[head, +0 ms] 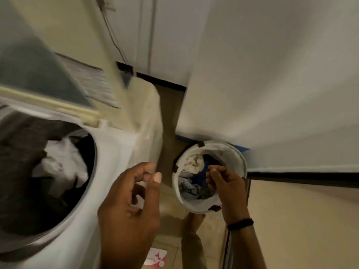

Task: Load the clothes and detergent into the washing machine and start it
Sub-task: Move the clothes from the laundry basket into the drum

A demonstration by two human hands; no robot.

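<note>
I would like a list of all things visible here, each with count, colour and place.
washing machine: one, white, left, lid up
clothes in drum: several, white and dark, inside the machine
laundry basket: one, white, round, on the floor right of the machine
clothes in basket: several, white, blue, grey
packet: one, pink and white, floor, bottom edge
wristband: one, black, right wrist
left hand: one, before the machine, holding nothing
right hand: one, over the basket, grip unclear

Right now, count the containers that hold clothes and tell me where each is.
2. The white top-loading washing machine's drum, lower left, holds white and dark clothes; the round white fabric laundry basket stands on the floor, centre right. Other items may lie hidden underneath.
</note>
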